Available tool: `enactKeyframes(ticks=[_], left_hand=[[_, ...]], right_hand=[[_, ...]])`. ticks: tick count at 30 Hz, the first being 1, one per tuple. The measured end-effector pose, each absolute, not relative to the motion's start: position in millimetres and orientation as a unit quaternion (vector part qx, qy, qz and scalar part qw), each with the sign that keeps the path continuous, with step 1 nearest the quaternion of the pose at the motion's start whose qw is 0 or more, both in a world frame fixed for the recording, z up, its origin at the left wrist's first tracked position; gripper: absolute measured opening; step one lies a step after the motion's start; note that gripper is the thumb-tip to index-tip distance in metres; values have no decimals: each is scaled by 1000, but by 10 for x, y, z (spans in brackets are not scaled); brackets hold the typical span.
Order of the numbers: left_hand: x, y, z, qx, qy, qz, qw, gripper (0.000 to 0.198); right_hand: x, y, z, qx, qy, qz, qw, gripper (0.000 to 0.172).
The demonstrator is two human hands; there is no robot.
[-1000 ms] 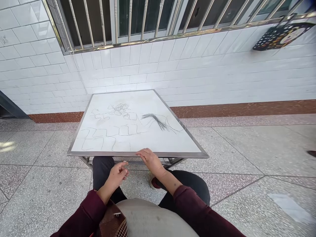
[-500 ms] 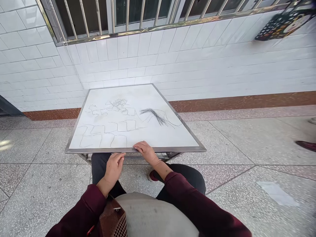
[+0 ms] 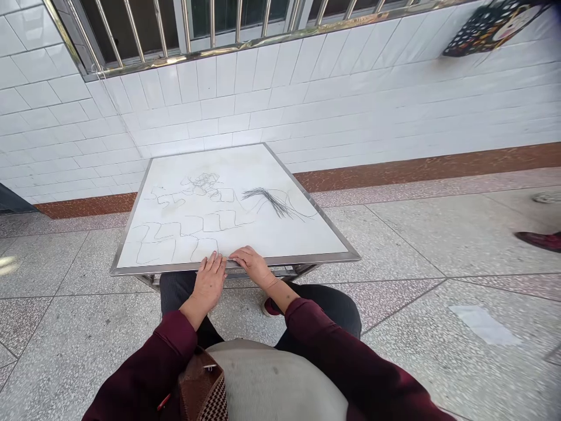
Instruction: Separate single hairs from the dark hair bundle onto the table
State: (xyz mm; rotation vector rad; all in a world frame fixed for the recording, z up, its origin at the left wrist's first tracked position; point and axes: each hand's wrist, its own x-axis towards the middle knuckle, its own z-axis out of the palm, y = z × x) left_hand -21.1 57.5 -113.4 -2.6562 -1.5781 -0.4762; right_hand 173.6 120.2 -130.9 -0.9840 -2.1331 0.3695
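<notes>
Worktop (image 3: 302, 237), one: white, four-sided panel with a grey metal rim (image 3: 307, 258), standing before the person against the white tiled wall (image 3: 346, 111); face marked with thin, wavering, step-like dark lines and a tangled scribble (image 3: 204, 182) toward the back. Bundle of fine black strands (image 3: 270, 200), one: lying right of centre, slightly curved, ends fanned. Left hand (image 3: 209, 280): on the near rim, fingers straight, nearly together. Right hand (image 3: 253, 266): just beside it, fingers bent together at the rim; whether either pinches anything cannot be told.
</notes>
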Motion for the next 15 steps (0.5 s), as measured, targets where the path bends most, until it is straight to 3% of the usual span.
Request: enactKeyframes(ticks=[15], left_hand=[[-242,605,-1250,-861,-494,-123,10,48]], right_hand=[[1765,1210,-1403,-407,-819,136,382,22]])
